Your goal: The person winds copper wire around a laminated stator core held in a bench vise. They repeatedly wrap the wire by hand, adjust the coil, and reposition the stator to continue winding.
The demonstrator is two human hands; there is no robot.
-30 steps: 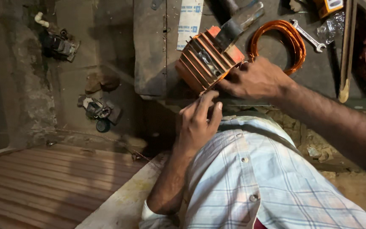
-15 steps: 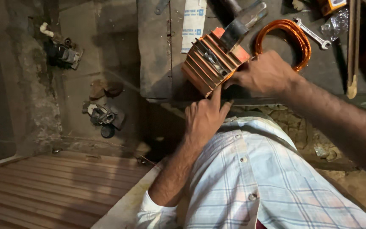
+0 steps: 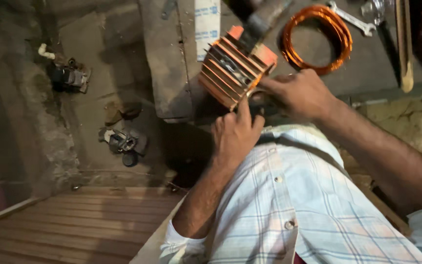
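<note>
An orange finned metal housing (image 3: 233,71) lies tilted at the front edge of a dark workbench (image 3: 167,63). A grey metal part (image 3: 264,19) sticks out of its upper end. My right hand (image 3: 301,95) grips the housing's lower right end. My left hand (image 3: 235,132) comes up from below, with its index finger and fingertips pressed against the housing's underside. A coil of copper wire (image 3: 335,36) lies on the bench just behind my right hand.
A wrench (image 3: 350,17) and a wooden stick (image 3: 405,49) lie on the bench at the right, and a white paper strip (image 3: 207,24) lies at the left. Two small motor parts (image 3: 69,76) (image 3: 123,142) sit on the floor, with wooden planks (image 3: 74,230) nearer me.
My left hand has risen from below the bench edge until its fingers touch the housing. My right hand has kept its grip. The view has shifted slightly.
</note>
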